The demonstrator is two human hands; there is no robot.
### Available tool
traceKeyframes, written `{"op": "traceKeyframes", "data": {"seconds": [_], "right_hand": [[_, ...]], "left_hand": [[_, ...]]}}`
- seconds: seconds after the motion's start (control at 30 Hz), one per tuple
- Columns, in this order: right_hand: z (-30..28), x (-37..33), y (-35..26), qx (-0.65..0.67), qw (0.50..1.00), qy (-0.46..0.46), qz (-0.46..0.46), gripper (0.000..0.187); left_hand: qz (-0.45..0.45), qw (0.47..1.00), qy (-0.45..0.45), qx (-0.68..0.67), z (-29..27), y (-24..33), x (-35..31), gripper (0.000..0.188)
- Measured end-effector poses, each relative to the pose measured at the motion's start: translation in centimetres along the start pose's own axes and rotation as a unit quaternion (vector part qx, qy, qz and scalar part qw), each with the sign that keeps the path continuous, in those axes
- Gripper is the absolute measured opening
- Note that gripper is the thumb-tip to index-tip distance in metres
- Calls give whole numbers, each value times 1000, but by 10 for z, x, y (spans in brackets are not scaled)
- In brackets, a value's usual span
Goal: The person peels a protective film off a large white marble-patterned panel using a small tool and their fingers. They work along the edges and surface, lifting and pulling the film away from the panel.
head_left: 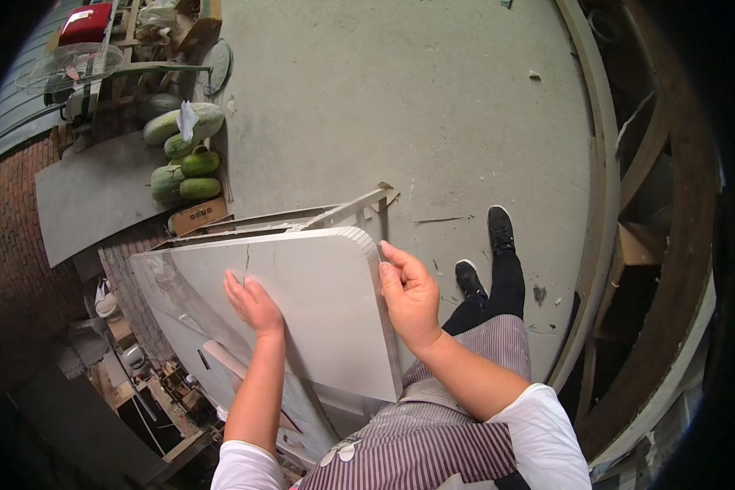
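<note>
A pale grey board with a rounded corner lies in front of me on a frame. Short, evenly spaced marks or slits follow the edge around that corner. My left hand rests on or just over the board's top face, its fingers stretched out and holding nothing. Beside the rounded corner, at the board's right edge, my right hand has thumb and forefinger bent toward each other in a pinch. Whatever lies between those fingertips is too small to make out.
Several large green melons sit on the floor at the upper left, near a cardboard box and a leaning grey sheet. Tools and clutter fill a bench at lower left. Wooden shelving curves along the right side.
</note>
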State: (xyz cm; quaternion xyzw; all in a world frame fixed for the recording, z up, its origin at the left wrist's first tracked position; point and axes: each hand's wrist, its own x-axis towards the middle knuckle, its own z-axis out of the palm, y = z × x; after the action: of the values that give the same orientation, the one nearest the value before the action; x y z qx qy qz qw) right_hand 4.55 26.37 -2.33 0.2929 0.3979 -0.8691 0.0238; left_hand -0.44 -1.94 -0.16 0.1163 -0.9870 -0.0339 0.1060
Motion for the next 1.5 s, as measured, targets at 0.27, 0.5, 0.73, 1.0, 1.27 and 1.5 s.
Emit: {"op": "traceKeyframes", "data": {"seconds": [0.27,0.5,0.73,1.0,1.27,1.5], "right_hand": [[3,-4,-5,14,1000,-3,15,32],[-5,-1,-12,-26,999,-21,-37,32],[-1,1,-10,-28,1000,-8,4,32],[-10,-4,-12,-125,981,-62,-133,36],[-13,0,-2,15,998,-53,18,38],[-5,-5,-5,-17,1000,-14,13,33]], "left_hand": [[-5,1000,-1,14,1,-1,0,53],[0,1000,-3,4,1,-2,1,53],[-9,1000,-9,2,0,-3,0,52],[-11,1000,-5,-14,0,1,1,53],[-25,1000,-13,-4,-1,0,1,53],[-5,1000,-8,-3,0,-1,1,53]]}}
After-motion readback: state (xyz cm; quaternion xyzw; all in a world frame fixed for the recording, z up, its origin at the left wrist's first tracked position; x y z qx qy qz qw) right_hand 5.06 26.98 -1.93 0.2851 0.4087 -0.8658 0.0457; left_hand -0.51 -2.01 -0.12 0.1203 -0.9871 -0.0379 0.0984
